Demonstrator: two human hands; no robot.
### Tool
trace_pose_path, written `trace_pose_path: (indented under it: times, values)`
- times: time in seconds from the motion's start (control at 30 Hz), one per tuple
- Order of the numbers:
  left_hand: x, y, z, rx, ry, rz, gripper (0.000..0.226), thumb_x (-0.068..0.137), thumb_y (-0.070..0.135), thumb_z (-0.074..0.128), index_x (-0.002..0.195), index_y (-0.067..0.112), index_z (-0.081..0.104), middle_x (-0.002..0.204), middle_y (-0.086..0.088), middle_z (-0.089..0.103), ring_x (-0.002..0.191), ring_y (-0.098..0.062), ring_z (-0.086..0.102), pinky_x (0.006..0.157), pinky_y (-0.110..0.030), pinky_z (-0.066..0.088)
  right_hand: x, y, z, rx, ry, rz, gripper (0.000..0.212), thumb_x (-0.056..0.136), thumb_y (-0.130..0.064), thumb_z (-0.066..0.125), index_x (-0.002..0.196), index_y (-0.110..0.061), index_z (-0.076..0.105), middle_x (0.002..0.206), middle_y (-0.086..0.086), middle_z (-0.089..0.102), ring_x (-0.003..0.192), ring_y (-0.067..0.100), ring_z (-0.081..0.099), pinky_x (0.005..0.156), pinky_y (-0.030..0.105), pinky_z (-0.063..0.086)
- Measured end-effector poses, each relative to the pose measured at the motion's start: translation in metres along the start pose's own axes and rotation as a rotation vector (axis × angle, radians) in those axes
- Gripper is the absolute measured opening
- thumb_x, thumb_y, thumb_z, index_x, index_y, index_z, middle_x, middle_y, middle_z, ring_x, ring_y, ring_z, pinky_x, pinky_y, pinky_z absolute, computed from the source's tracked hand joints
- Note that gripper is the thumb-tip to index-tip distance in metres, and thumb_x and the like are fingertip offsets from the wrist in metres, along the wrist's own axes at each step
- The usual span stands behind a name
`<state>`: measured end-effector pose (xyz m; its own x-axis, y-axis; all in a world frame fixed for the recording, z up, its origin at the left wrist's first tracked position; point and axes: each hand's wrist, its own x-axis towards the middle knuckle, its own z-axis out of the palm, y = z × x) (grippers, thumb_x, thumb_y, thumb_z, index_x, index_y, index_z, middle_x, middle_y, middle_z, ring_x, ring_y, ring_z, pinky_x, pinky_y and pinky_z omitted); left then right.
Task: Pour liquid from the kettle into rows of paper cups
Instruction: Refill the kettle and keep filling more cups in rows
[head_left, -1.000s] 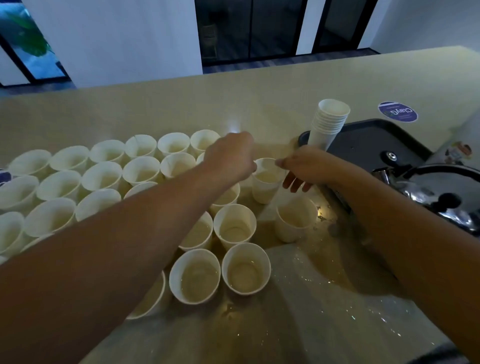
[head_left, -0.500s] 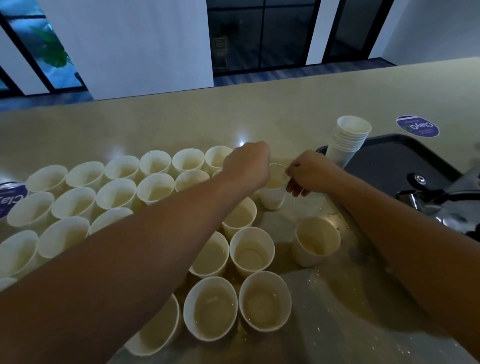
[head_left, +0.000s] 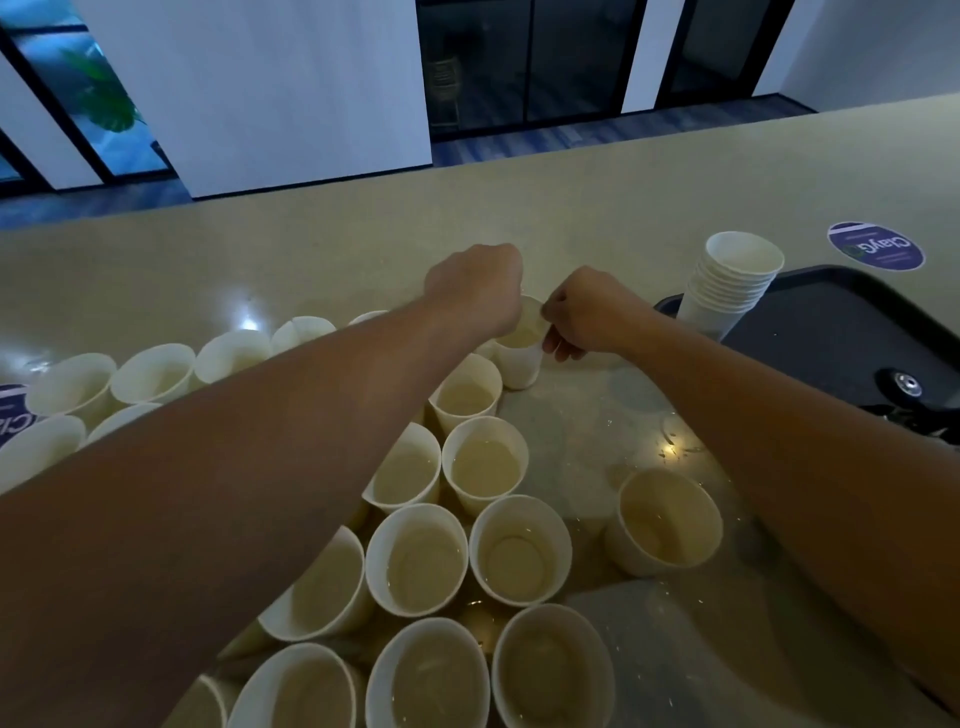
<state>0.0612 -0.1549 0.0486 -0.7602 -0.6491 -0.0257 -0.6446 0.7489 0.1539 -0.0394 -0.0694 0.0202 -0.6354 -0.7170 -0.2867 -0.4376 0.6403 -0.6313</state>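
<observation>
White paper cups (head_left: 485, 465) are being arranged in rows across the beige worktop (head_left: 597, 197), and no pouring is being done at this moment: the step in hand is judged to be the placing of one filled cup (head_left: 519, 351) at the far end of the near rows. That cup is being held from both sides. The right hand (head_left: 584, 314) is being kept curled, its fingers (head_left: 556, 349) wrapped against the cup's right wall and rim. The left hand (head_left: 475, 291) is being seen from the back only, knuckles bent over the cup's left rim; whether its fingers are actually pinching the rim cannot be told. Most cups in view are already carrying pale liquid, and a wet patch is shining on the worktop beside them. One cup (head_left: 667, 522) is standing apart on the right. The kettle is not being shown clearly; only dark metal parts (head_left: 906, 387) are appearing at the right edge, beside a black tray (head_left: 831, 332) and a stack of spare cups (head_left: 730, 283). Next, the cup is probably to be released and the kettle or a fresh cup fetched.
</observation>
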Motion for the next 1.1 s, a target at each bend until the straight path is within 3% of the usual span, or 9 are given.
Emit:
trace_pose_path:
  times: [0.13, 0.27, 0.43, 0.53, 0.67, 0.77, 0.87, 1.0, 1.1]
  values:
    - [0.002, 0.001, 0.0, 0.092, 0.013, 0.038, 0.025, 0.091, 0.009, 0.064, 0.114, 0.016, 0.06, 0.092, -0.004, 0.056, 0.085, -0.026, 0.054, 0.071, -0.035, 0.044, 0.009, -0.004, 0.007, -0.003, 0.009, 0.025, 0.03, 0.104, -0.013, 0.05, 0.094, 0.005, 0.072, 0.081, 0.014, 0.076, 0.068, 0.025, 0.071, 0.071, 0.037, 0.062]
    - [-0.001, 0.005, -0.002, 0.186, 0.005, 0.072, 0.016, 0.093, 0.005, 0.059, 0.095, 0.019, 0.05, 0.073, -0.003, 0.043, 0.082, -0.025, 0.051, 0.07, -0.034, 0.04, 0.014, -0.004, 0.008, -0.049, 0.01, 0.005, 0.03, 0.104, -0.015, 0.049, 0.096, 0.003, 0.072, 0.078, 0.009, 0.076, 0.068, 0.022, 0.072, 0.069, 0.033, 0.06]
    - [-0.004, 0.001, -0.005, 0.192, 0.013, 0.063, 0.011, 0.093, 0.011, 0.062, 0.103, 0.015, 0.059, 0.09, -0.006, 0.053, 0.087, -0.025, 0.049, 0.073, -0.035, 0.041, 0.009, -0.001, 0.002, -0.083, -0.023, -0.012, 0.036, 0.105, -0.03, 0.049, 0.103, 0.0, 0.07, 0.079, 0.007, 0.076, 0.061, 0.019, 0.068, 0.065, 0.033, 0.058]
    - [-0.009, -0.001, -0.013, 0.141, 0.062, 0.072, 0.026, 0.092, 0.017, 0.065, 0.118, 0.018, 0.064, 0.099, -0.004, 0.061, 0.087, -0.025, 0.055, 0.07, -0.035, 0.044, -0.004, 0.003, -0.013, -0.059, 0.003, -0.01, 0.045, 0.105, -0.043, 0.047, 0.108, -0.004, 0.069, 0.079, 0.005, 0.076, 0.06, 0.018, 0.067, 0.064, 0.031, 0.055]
    - [-0.029, 0.009, -0.029, 0.037, 0.063, 0.124, 0.028, 0.092, 0.026, 0.064, 0.119, 0.024, 0.063, 0.11, -0.002, 0.064, 0.091, -0.024, 0.059, 0.073, -0.036, 0.048, -0.035, 0.011, -0.04, 0.058, 0.01, -0.007, 0.039, 0.103, -0.044, 0.051, 0.115, -0.01, 0.068, 0.086, 0.008, 0.075, 0.066, 0.021, 0.067, 0.069, 0.033, 0.054]
    - [-0.056, 0.02, -0.04, -0.044, 0.055, 0.177, 0.027, 0.092, 0.029, 0.062, 0.119, 0.028, 0.063, 0.113, 0.001, 0.063, 0.094, -0.023, 0.059, 0.074, -0.036, 0.048, -0.068, 0.019, -0.055, 0.061, 0.005, -0.043, 0.033, 0.101, -0.039, 0.055, 0.108, -0.01, 0.071, 0.083, 0.005, 0.074, 0.066, 0.022, 0.069, 0.064, 0.026, 0.055]
    - [-0.089, 0.032, -0.043, -0.163, 0.002, 0.23, 0.021, 0.09, 0.03, 0.065, 0.111, 0.032, 0.067, 0.106, 0.006, 0.065, 0.09, -0.018, 0.06, 0.068, -0.031, 0.044, -0.106, 0.03, -0.061, 0.012, -0.004, -0.074, 0.028, 0.1, -0.037, 0.058, 0.093, -0.015, 0.073, 0.076, 0.001, 0.075, 0.072, 0.026, 0.073, 0.075, 0.036, 0.059]
    - [-0.126, 0.046, -0.032, -0.251, -0.192, 0.265, 0.017, 0.086, 0.027, 0.072, 0.103, 0.03, 0.072, 0.083, 0.01, 0.066, 0.081, -0.011, 0.062, 0.065, -0.028, 0.046, -0.149, 0.054, -0.058, -0.167, -0.053, -0.04, 0.035, 0.1, -0.043, 0.056, 0.081, -0.016, 0.069, 0.066, -0.007, 0.072, 0.057, 0.007, 0.067, 0.067, 0.028, 0.052]
    - [-0.141, 0.052, -0.014, -0.194, -0.238, 0.27, 0.02, 0.087, 0.032, 0.071, 0.107, 0.029, 0.07, 0.094, 0.006, 0.067, 0.09, -0.017, 0.063, 0.075, -0.033, 0.051, -0.17, 0.076, -0.049, -0.261, -0.043, 0.027, 0.045, 0.098, -0.052, 0.054, 0.076, -0.015, 0.065, 0.06, -0.003, 0.068, 0.046, 0.002, 0.06, 0.061, 0.027, 0.044]
